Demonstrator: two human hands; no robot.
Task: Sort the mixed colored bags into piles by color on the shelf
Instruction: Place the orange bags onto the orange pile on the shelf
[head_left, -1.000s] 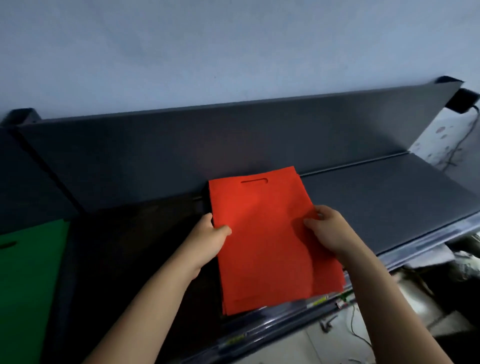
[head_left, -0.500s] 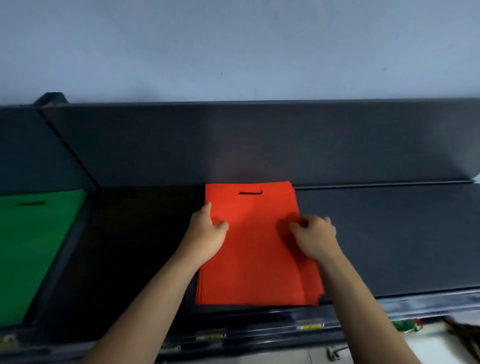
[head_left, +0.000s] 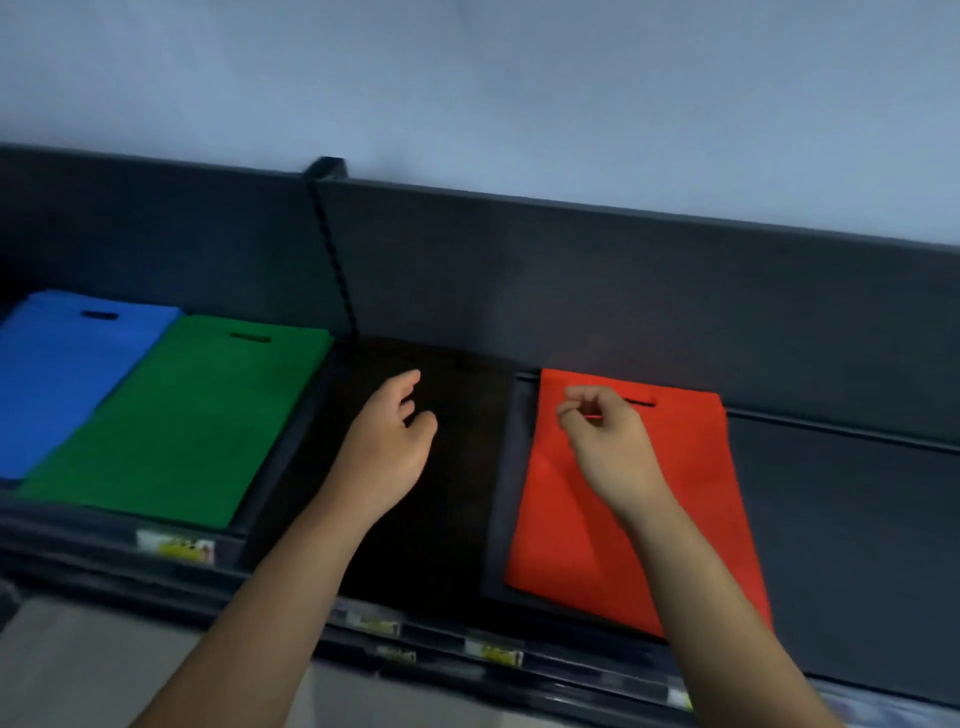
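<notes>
The left hand (head_left: 387, 447) hovers with its grip spread, fingers relaxed and holding nothing, over the black pile (head_left: 441, 519), which is so dark against the shelf that its edges are hard to make out. The right hand (head_left: 608, 441) hangs above the upper part of the red pile (head_left: 582, 545); its fingers are loosely curled with thumb and forefinger near each other, and it seems to hold nothing, though I cannot tell whether a fingertip grazes the cloth.

The red pile lies flat on the shelf (head_left: 841, 519), handle slot towards the back, its near corner reaching the front lip. The black pile sits just left of it. Past a divider, the green pile (head_left: 182, 426) comes next, and the blue pile (head_left: 57, 374) lies partly tucked under it at the far left.

Four colours look sorted. The risk from here is a careless move by either hand: a finger catching the top red bag would skew the stack, and with that corner already at the lip, loose bags could slide off the front. The green-blue overlap could likewise mix if nudged.
</notes>
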